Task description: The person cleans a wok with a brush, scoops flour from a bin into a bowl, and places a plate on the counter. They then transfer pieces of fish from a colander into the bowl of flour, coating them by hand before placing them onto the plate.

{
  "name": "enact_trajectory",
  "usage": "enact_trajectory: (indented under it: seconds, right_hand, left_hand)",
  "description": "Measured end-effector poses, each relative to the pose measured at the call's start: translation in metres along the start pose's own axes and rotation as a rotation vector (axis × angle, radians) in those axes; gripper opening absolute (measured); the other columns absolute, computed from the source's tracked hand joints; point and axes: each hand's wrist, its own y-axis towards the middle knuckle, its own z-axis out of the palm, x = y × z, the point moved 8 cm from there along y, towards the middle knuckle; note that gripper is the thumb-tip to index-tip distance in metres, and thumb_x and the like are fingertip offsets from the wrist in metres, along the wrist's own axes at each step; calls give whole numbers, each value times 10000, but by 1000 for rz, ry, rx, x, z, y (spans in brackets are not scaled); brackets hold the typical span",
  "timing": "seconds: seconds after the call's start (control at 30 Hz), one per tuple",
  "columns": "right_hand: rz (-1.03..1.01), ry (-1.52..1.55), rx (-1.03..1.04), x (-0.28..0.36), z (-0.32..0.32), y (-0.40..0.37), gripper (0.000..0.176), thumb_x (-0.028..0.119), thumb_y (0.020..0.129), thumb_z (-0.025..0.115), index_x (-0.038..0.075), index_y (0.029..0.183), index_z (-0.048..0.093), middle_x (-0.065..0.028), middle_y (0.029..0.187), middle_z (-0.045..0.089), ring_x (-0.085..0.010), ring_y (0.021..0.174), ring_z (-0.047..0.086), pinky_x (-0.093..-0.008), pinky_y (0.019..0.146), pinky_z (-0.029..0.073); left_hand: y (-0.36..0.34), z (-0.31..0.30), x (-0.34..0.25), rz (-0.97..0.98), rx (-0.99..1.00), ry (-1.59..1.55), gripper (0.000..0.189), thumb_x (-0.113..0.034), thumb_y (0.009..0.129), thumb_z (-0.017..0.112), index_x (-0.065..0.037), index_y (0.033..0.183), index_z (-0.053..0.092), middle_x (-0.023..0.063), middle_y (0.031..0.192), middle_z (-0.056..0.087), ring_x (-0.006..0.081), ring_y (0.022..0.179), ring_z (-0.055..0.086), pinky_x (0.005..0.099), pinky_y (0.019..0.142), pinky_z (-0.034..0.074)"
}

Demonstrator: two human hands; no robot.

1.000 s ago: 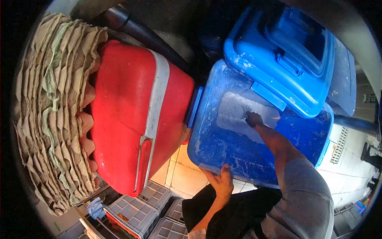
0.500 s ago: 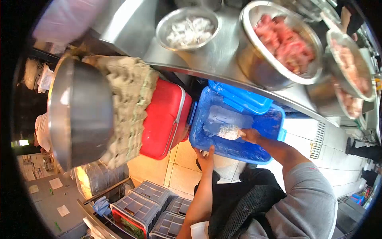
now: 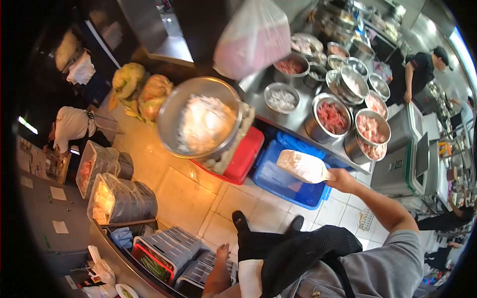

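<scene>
My right hand (image 3: pixel 340 180) is wrapped round the handle of a pale scoop (image 3: pixel 298 166) heaped with white powder. The scoop is raised above the blue bin (image 3: pixel 310 201), which has more white powder inside. To its left, a large metal bowl (image 3: pixel 166 121) holds a mound of white powder (image 3: pixel 203 121), orange-tinted on its lower side. The bowl rests on egg trays (image 3: pixel 243 131) over a red cooler box (image 3: pixel 248 156). Low in view, my left hand (image 3: pixel 222 252) hangs near the grey crates with its fingers apart, holding nothing.
A steel counter (image 3: pixel 253 92) carries several metal bowls of raw meat (image 3: pixel 333 116). A plastic bag (image 3: pixel 256 39) hangs at its near corner. Grey crates (image 3: pixel 174 243) and wrapped tubs (image 3: pixel 134 203) line the lower left. Other people (image 3: pixel 425 69) stand at right and left.
The scoop in my right hand has risen out of the blue bin with powder in it. My left hand has left the bin's rim and dropped back. The view now takes in the bowl's inside.
</scene>
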Motion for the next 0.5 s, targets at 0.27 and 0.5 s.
enact_trajectory:
  seconds: [0.27, 0.5]
  right_hand:
    - [-165, -61, 94, 267, -120, 34, 270, 232, 844, 727, 27, 1013, 679, -47, 847, 696, -126, 774, 611, -330, 722, 494]
    - [-322, -509, -30, 379, -85, 160, 559, 544, 826, 695, -4, 936, 703, -177, 850, 700, -300, 818, 678, -414, 742, 507]
  left_hand:
    - [-26, -115, -34, 40, 41, -140, 454, -340, 900, 695, 18, 1172, 629, 168, 1090, 656, 252, 838, 658, 388, 661, 550]
    - [-8, -177, -78, 186, 36, -464, 354, -369, 953, 609, -114, 1192, 561, 55, 946, 643, 226, 798, 637, 427, 670, 528]
